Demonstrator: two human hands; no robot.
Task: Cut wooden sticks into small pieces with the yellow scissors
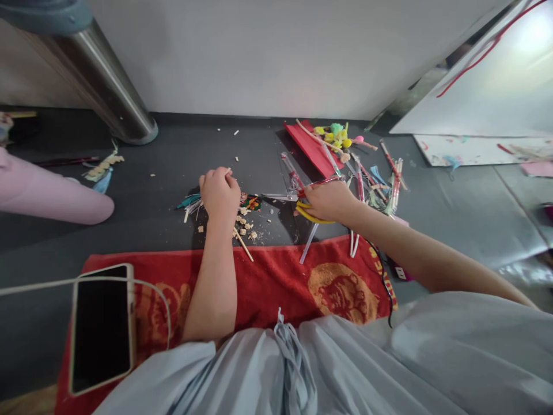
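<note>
My left hand [220, 193] is closed over the grey tabletop, its fingers curled. A small pale tip [228, 170] shows at its fingers, but what it grips is mostly hidden. A teal tassel [189, 201] and pale strands come out to its left. On its right lies a colourful patterned piece [250, 202]. Pale wood-like bits [243, 223] and a thin stick [243, 245] lie just below. My right hand [328, 202] grips a pair of scissors [283, 197], a yellow loop at its lower side. The blades point left toward the patterned piece.
Beyond my right hand are a red folder [309, 147], yellow-green pom-poms [337, 135] and several clear-and-red tubes [396, 184]. A red towel [268, 276] lines the near edge, with a phone [102, 328] on it. A pink cylinder [56, 193] and metal leg [108, 86] stand left.
</note>
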